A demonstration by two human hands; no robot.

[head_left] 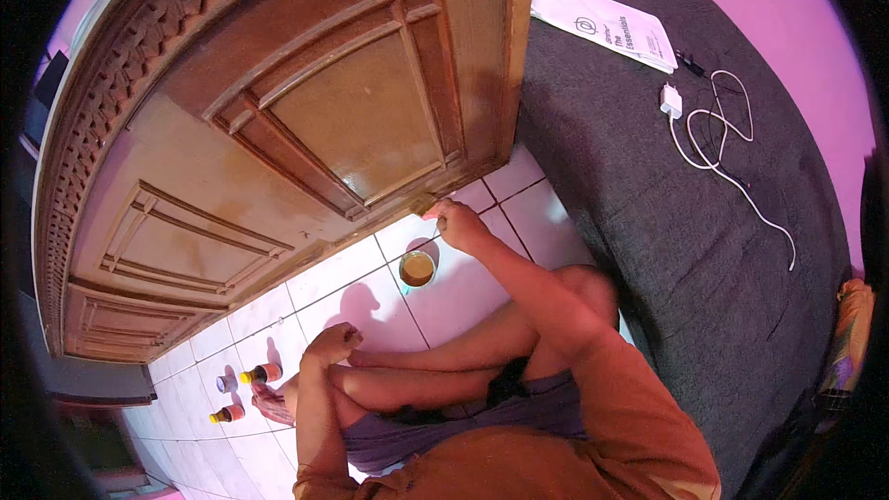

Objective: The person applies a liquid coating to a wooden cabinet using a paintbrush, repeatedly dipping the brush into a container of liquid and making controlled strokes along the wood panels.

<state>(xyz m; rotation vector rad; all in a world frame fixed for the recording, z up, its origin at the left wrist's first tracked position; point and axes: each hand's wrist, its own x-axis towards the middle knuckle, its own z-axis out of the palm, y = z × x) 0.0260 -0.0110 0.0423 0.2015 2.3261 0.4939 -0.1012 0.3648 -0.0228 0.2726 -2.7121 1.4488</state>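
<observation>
My right hand [456,222] is closed around the pinkish handle of a paintbrush [424,205]. Its flat bristle end meets the lower edge of a carved wooden cabinet [333,120]. On the tiles just below that hand stands a cup [417,269] of brown liquid. Over my folded legs, my left hand [333,344] hangs in a loose fist, and nothing shows in it. The cabinet's panels have raised trim, and some patches look wet and shiny.
Two small dark bottles with yellow caps [266,373] [226,415] and a small pale jar [227,384] are by my foot. To the right, a dark grey cloth-covered surface [639,194] bears a white bag [607,26], a charger [670,101] and its cable.
</observation>
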